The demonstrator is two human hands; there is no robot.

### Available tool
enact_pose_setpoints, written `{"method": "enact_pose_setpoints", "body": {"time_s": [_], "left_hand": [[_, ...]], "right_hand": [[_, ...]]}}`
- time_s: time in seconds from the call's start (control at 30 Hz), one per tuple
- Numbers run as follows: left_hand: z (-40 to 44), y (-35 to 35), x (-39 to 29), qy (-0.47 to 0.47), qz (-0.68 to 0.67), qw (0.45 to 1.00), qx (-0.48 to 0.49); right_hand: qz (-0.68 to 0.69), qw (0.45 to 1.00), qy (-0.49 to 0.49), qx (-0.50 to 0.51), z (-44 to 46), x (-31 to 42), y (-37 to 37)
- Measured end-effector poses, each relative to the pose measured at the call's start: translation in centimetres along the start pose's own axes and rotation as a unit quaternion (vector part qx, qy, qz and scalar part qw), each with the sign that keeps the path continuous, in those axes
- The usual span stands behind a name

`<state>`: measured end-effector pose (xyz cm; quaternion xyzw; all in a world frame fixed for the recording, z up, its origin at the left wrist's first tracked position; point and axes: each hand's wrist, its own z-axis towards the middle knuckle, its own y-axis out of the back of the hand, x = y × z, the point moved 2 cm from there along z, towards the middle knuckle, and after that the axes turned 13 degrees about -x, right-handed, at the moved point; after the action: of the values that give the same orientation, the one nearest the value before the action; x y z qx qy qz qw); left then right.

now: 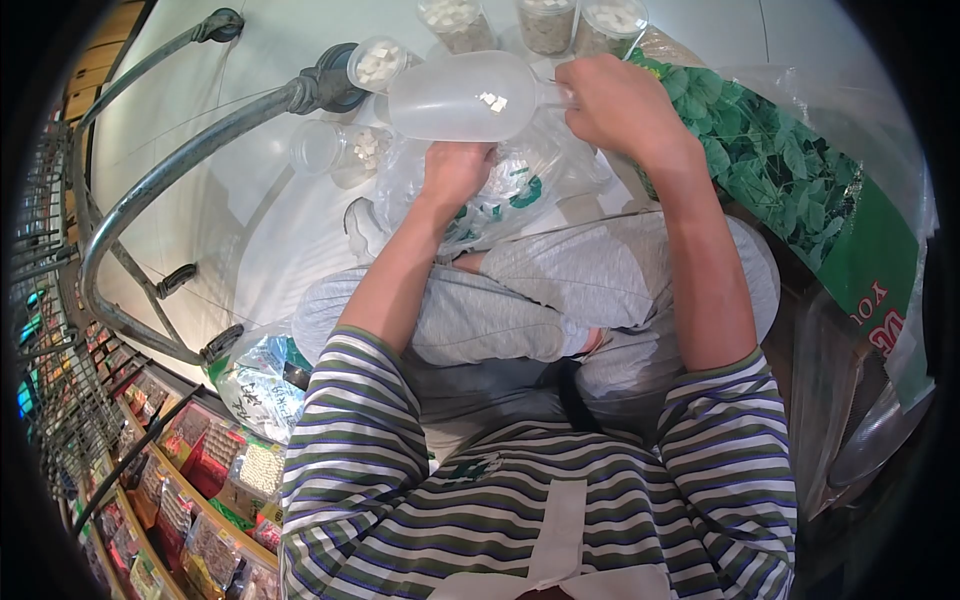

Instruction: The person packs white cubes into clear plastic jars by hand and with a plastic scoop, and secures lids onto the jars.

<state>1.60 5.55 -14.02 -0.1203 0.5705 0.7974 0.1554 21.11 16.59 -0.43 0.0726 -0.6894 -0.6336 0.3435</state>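
Left of your left fingers [476,158] you have a bent metal frame [150,185], with a dark wheel [345,78] up and to their left. Below and left of them sits a printed plastic bag [262,390], then rows of packets [262,468] farther off. Right of your right fingers [580,75] spreads a green, leaf-printed sack [790,180].

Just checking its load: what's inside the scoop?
A few small white pieces show inside the scoop, held in the right hand; whatever lies directly behind its cloudy wall is hidden.
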Motion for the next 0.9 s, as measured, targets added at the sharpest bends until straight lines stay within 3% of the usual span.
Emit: {"method": "enact_pose_setpoints", "body": {"time_s": [0.07,0.13,0.23,0.47,0.67,0.87,0.9], "left_hand": [[0.0,0.0,0.0,-0.008,-0.003,1.000,-0.009],[0.0,-0.4,0.2,-0.010,0.000,0.998,0.058],[-0.3,-0.4,0.2,-0.022,0.010,0.997,0.074],[-0.4,-0.6,0.3,-0.030,0.023,0.996,0.086],[-0.3,-0.6,0.6,-0.005,-0.003,1.000,0.019],[0.3,0.6,-0.6,0.003,-0.003,0.999,0.032],[0.7,1.2,-1.6,0.014,-0.014,0.997,0.080]], "right_hand": [[-0.001,1.000,0.001,0.004,0.1,-0.1,-0.1],[-0.002,1.000,0.001,0.007,0.1,-0.1,-0.2],[-0.003,1.000,0.003,0.006,0.1,-0.2,-0.3],[-0.014,1.000,0.003,0.010,0.2,-0.1,-0.3],[-0.011,1.000,-0.004,0.017,0.1,0.0,-0.1],[-0.005,1.000,-0.005,0.010,0.0,-0.3,-0.2],[-0.001,1.000,-0.005,0.002,0.0,-0.5,-0.2]]}}
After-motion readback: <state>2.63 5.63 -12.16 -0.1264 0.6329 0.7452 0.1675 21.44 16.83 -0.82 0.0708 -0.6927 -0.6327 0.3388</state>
